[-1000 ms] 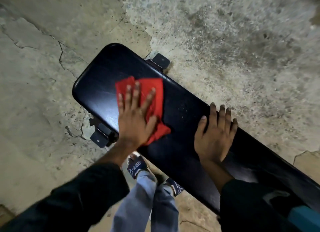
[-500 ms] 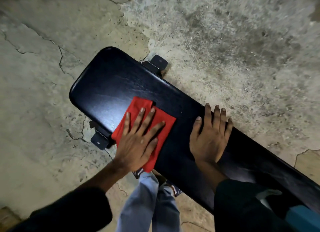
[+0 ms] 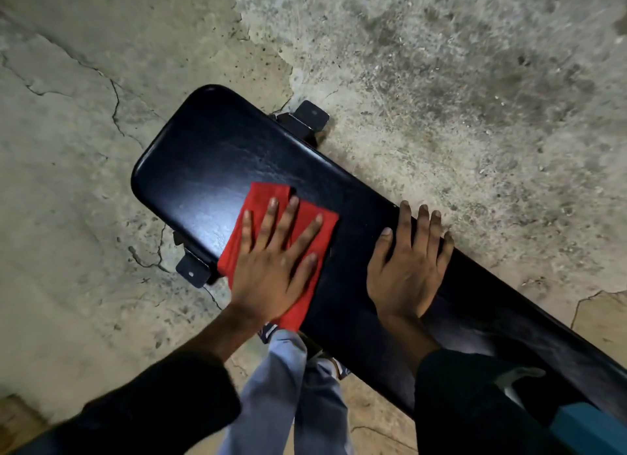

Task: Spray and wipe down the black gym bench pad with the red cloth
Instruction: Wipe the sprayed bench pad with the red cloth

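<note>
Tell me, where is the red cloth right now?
In the head view, the red cloth lies flat on the black bench pad near its rounded end, pressed under the left hand, with the right hand beside it.

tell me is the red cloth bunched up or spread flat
Spread flat: the red cloth lies pressed on the bench pad under the open left hand.

The black gym bench pad (image 3: 217, 169) is a long, glossy padded slab with rounded corners, running diagonally from its rounded end at upper left down toward the lower right, where it leaves the picture. Its vinyl skin shows fine creases and a pale sheen near the rounded end. The red cloth (image 3: 263, 200) lies flat on the pad's top, close to the near long edge, not far from the rounded end; it is folded roughly rectangular, and one corner hangs slightly past that near edge.
</note>
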